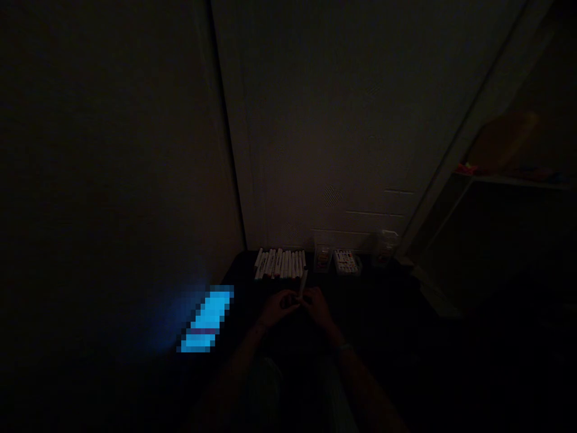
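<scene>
The scene is very dark. Over the black tabletop [360, 313], my left hand [276, 309] and my right hand [317, 304] meet at the fingertips, both closed. A slim white marker [303, 281] stands up, slightly tilted, from between them; its lower end is hidden by the fingers. Just behind the hands lies a row of several white markers [280, 263], side by side. What else the fingers may hold is too dim to tell.
To the right of the row are a clear plastic case [323, 258], an open case of small white pieces [346, 262] and another clear container [386, 246]. A glowing blue, pixelated screen [207, 320] is at left. Behind stands a pale wall [315, 138]; a shelf [518, 179] is at right.
</scene>
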Available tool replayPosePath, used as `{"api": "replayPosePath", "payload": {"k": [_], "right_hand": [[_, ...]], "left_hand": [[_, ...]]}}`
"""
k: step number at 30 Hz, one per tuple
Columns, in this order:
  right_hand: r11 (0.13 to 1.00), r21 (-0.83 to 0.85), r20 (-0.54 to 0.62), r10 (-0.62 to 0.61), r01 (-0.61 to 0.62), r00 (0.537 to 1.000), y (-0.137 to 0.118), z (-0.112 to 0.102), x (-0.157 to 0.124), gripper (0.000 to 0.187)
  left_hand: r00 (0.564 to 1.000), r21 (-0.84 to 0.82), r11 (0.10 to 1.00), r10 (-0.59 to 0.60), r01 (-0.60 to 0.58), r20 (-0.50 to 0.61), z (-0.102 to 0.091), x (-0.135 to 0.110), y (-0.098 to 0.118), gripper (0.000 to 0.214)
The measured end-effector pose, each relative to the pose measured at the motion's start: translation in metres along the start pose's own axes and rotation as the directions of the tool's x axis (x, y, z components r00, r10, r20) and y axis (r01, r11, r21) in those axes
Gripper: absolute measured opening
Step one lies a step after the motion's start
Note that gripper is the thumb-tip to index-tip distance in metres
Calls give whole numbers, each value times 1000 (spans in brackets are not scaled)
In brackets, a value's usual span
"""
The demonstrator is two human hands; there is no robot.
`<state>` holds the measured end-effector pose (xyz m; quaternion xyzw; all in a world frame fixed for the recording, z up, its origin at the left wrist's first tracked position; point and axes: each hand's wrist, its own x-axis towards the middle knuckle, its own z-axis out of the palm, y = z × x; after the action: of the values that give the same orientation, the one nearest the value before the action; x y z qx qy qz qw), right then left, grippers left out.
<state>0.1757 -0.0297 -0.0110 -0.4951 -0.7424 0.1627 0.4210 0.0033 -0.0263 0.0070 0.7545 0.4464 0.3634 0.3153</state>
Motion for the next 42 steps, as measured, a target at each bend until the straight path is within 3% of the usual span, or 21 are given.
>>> {"api": "replayPosePath", "payload": {"k": [6,15,25,31,37,42], "right_hand": [[996,-41,62,-81,83,995,-3,-3,0,22],[971,-209,182,-76,114,980,-8,-7,2,23],[968,-212,193,-92,134,977,-3,-1,0,19],[952,-237,218,-143,195,965,-6,-1,2,21],[934,-276,245,-161,228,956,-9,-2,1,20],[922,-309,270,-151,234,951,-10,-2,0,24]], "left_hand": [[1000,9,1000,-15,15,0,0,-1,2,35],[1000,41,999,-21,22,-23,2,1,-4,41],[1000,32,999,18,-18,4,3,3,-13,44],[997,-76,997,34,-29,62,3,5,-14,38],[1000,-120,992,-29,27,-9,2,6,-18,34],[1000,-91,995,-26,26,-1,3,6,-17,33]]}}
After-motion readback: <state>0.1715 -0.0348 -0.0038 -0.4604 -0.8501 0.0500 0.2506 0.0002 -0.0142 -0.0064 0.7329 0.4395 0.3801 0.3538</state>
